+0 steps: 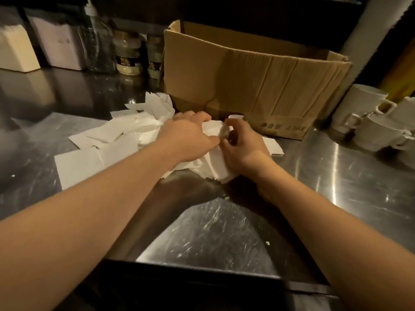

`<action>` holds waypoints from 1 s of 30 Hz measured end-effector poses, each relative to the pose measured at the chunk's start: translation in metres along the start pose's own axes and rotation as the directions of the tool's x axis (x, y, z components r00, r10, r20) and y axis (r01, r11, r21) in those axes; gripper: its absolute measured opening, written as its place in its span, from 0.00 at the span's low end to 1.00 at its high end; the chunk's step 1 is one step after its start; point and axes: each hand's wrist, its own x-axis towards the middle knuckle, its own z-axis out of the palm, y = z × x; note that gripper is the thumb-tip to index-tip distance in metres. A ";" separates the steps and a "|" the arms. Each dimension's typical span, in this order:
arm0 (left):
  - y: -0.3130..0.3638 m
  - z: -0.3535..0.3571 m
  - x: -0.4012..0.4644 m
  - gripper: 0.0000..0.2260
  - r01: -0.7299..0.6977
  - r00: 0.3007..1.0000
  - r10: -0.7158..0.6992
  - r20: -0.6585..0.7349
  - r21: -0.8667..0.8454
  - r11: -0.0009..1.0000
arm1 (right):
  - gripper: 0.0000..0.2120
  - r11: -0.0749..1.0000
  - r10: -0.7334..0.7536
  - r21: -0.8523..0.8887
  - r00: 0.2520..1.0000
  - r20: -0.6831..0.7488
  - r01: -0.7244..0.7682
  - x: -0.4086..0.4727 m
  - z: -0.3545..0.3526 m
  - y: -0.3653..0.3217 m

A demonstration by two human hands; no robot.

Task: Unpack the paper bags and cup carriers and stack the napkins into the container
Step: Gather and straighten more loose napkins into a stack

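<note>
A loose heap of white napkins (116, 140) lies spread on the steel counter (224, 232), in front of an open cardboard box (258, 86). My left hand (188, 135) lies over the middle of the heap, its fingers curled down onto the paper. My right hand (240, 144) is beside it, fingers curled and pinching a bunch of napkins (213, 129) between the two hands. More napkins (215, 171) lie under both wrists. The inside of the box is hidden from me.
White cups (377, 124) are stacked at the right edge. Jars (128, 55) and a clear bottle (96, 46) stand at the back, left of the box. Two white holders (18, 52) stand at the far left. The counter's front edge (202, 268) is close to me.
</note>
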 end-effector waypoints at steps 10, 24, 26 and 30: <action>-0.005 -0.003 -0.005 0.07 -0.202 0.978 0.182 -0.101 -0.254 0.946 | 0.10 0.995 -0.063 0.078 0.997 -0.050 0.066 0.021 -0.039 -0.007; -0.003 -0.008 -0.007 0.09 -0.078 0.996 0.039 -0.082 -0.558 0.826 | 0.12 0.931 -0.163 0.317 0.983 -0.083 0.181 0.013 -0.023 0.023; -0.003 -0.010 -0.008 0.07 -0.099 0.994 0.060 -0.088 -0.555 0.826 | 0.13 0.938 -0.184 0.285 0.980 -0.074 0.197 0.014 -0.022 0.023; -0.002 -0.015 -0.010 0.04 -0.209 0.978 0.174 -0.116 -0.490 0.846 | 0.09 0.940 -0.231 0.240 0.970 -0.081 0.244 0.014 -0.019 0.020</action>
